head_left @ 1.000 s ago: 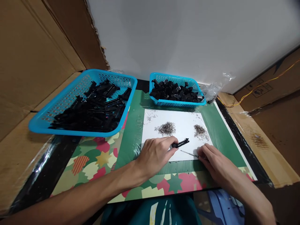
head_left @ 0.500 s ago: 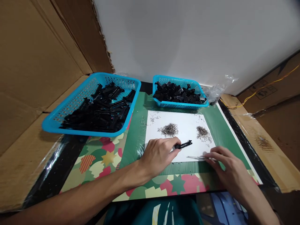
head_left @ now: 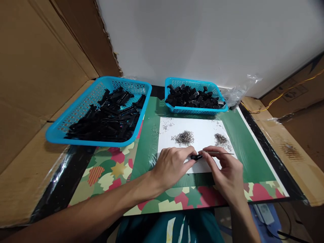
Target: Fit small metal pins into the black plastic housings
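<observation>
Over the white sheet, my left hand pinches a small black plastic part between thumb and fingers. My right hand is closed at the other end of that part, its fingertips close to my left ones. A thin metal tool lies along the right fingers, pointing right. Behind the hands are a larger pile of tiny metal pieces and a smaller pile. The fingertips hide the far end of the black part.
A large blue basket of long black parts stands at the left. A smaller blue basket of black pieces is at the back, beside a clear plastic bag. Cardboard walls flank the table.
My right hand has moved left and up to the black part. The metal tool, which pointed left low on the sheet, now points right. My left hand still holds the part.
</observation>
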A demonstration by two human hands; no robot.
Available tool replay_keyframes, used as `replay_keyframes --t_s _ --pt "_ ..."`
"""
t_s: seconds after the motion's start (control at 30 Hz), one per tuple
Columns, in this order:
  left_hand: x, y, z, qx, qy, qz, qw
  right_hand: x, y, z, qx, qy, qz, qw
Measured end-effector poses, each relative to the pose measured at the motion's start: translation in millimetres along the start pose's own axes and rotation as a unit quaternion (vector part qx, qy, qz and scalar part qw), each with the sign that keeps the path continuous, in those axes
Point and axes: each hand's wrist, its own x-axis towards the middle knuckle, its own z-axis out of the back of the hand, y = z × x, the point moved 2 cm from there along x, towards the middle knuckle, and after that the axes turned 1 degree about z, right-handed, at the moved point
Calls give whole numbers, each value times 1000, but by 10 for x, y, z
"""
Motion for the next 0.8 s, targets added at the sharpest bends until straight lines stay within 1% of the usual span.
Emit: replay_keyframes --t_s 0.13,0.17,0.23,0.43,0.6,0.73,0.8 --pt "1 9 -8 9 0 -13 1000 82 84 16 -13 102 -31 994" --pt "2 12 -10 10 -1 -19 1000 98 102 19 -13 119 -38 992" --pt "4 17 -14 15 -4 -26 1000 120 126 24 -17 134 -43 990" --pt "1 -3 -19 40 -9 -51 998 139 156 17 -54 144 -34 988" --pt "0 -21 -29 70 -20 -41 996 140 161 -5 -73 138 -17 988" --pt "6 -10 -27 67 -18 -37 997 141 185 -48 -69 139 -27 988" --pt "12 -4 -11 57 -17 -28 998 138 171 -38 -40 125 -37 991"
